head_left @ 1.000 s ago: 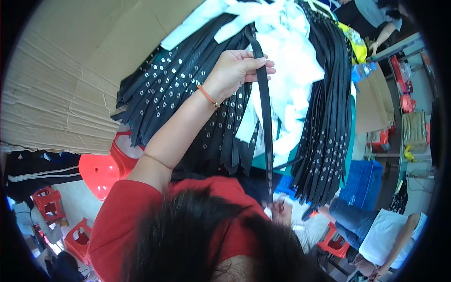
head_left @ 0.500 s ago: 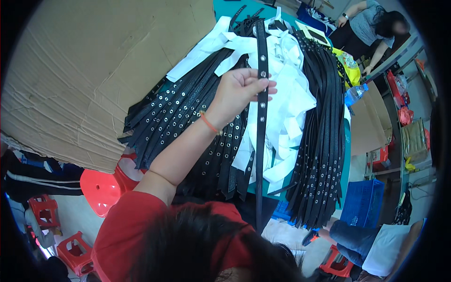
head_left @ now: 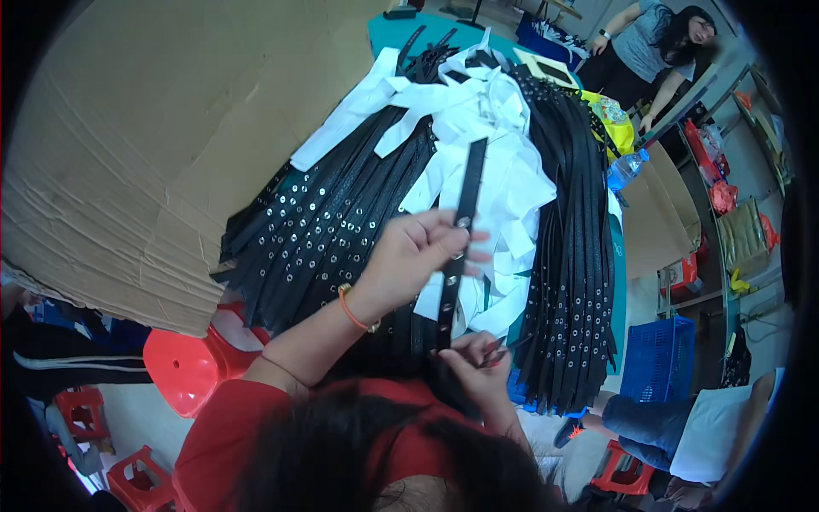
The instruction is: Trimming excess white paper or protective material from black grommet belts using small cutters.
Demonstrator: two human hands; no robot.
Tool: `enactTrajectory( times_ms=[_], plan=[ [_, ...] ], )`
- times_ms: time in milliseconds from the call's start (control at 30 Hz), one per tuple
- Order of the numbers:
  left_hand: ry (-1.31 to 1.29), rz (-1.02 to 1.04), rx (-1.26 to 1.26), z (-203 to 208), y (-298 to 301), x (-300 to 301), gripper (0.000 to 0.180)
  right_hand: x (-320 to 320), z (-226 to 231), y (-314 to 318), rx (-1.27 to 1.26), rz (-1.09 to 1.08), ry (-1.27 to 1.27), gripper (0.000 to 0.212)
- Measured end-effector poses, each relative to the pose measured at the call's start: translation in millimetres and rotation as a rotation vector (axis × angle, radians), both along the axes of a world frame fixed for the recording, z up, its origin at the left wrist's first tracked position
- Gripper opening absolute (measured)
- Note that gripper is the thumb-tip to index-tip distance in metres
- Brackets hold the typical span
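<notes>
Your left hand pinches a black strap, your right hand its lower part; its eyelets are already set; more eyeleted straps lie on the table; what's left doesn't show.

2 hands at 1 black eyeleted strap | white strips behind | 2 black strap bundles flanking

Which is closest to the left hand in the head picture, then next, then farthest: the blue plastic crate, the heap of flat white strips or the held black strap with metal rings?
1. Black strap: held in the left hand.
2. White strips: heaped just beyond it.
3. Blue crate: farthest, off to the right.
</notes>
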State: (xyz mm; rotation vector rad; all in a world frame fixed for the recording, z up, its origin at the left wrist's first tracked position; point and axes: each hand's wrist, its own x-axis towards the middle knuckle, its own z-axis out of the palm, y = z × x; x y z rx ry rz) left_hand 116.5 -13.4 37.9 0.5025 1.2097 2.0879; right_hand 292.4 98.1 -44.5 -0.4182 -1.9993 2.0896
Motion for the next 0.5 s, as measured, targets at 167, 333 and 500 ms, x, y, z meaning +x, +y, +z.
enactTrajectory(
  times_ms=[167,333,500],
  plan=[
    [0.034,0.119,0.082,-29.7,-10.1,-14.4,0.046,2.1,-12.6,-8.5,0.215,0.104,0.02,0.041],
    [0.015,0.041,0.037,-37.2,-15.2,6.1,0.053,-63.3,40.4,29.3,0.373,-0.3,0.305,0.042],
    [0.027,-0.066,-0.012,-31.8,-12.7,23.4,0.051,-99.9,50.2,45.0,0.57,-0.005,0.571,0.038]
  ],
)
